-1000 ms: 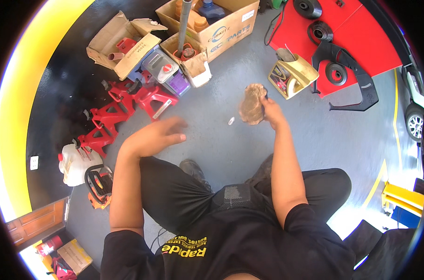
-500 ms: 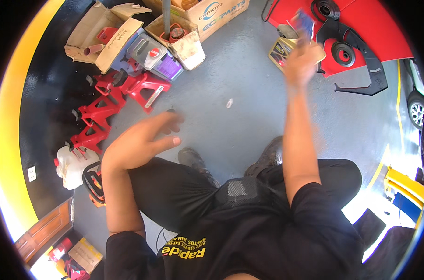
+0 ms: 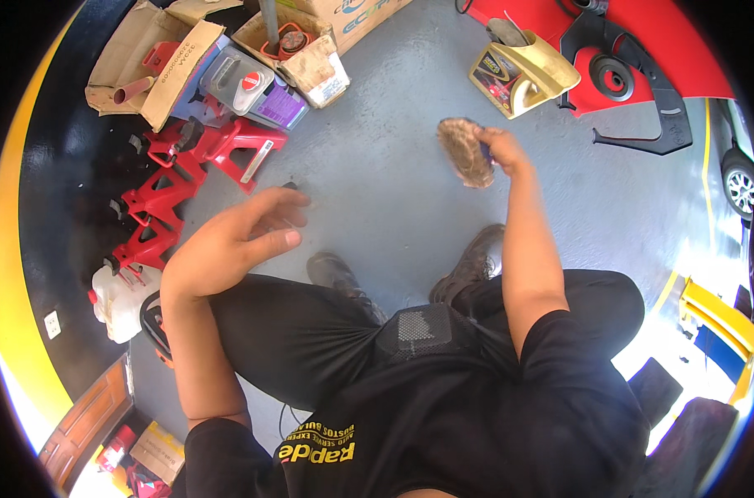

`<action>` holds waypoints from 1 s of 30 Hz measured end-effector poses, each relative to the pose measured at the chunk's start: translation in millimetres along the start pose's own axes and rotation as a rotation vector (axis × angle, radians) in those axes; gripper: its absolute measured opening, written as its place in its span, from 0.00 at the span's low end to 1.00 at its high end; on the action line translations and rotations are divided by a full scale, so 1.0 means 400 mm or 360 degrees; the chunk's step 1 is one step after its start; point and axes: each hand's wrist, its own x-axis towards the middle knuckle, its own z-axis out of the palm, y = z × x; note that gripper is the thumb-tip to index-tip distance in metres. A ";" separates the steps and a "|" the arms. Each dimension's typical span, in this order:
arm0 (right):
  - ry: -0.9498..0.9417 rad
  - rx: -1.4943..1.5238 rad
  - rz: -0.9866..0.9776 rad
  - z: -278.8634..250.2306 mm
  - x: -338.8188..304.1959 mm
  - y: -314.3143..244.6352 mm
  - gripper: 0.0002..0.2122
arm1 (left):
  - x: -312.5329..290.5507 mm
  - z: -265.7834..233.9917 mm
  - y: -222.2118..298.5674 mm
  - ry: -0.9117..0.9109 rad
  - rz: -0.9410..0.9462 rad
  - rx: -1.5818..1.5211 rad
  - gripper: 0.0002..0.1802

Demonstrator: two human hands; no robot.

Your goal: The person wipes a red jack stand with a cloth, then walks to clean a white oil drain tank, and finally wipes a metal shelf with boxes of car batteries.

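My right hand (image 3: 506,151) is closed around a hand brush (image 3: 467,153) with matted brownish bristles; a bit of blue shows by the fingers. The brush is above the grey floor, to the near left of a cut-open gold plastic jug (image 3: 522,76), apart from it. Inside the jug stands a grey piece (image 3: 506,33) I cannot make out. My left hand (image 3: 232,241) hovers over my left knee, thumb and fingers apart, with nothing seen in it. A small dark thing (image 3: 290,185) shows just beyond its fingertips; whether they touch, I cannot tell.
Red jack stands (image 3: 242,149) line the left side, beside a purple-labelled container (image 3: 269,101) and open cardboard boxes (image 3: 165,70). A white jug (image 3: 121,303) is nearer me. Far right lie a red panel (image 3: 684,50) and a black curved part (image 3: 663,108). My boots (image 3: 337,274) flank the middle.
My right hand has moved from over the gold jug toward me and to the left, bringing the brush with it. My left hand keeps its open pose. The view has shifted slightly.
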 end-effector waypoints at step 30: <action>-0.1182 0.1623 -0.0702 0.131 -0.170 -0.268 0.32 | -0.014 -0.001 -0.049 -0.0049 -0.0057 0.0167 0.27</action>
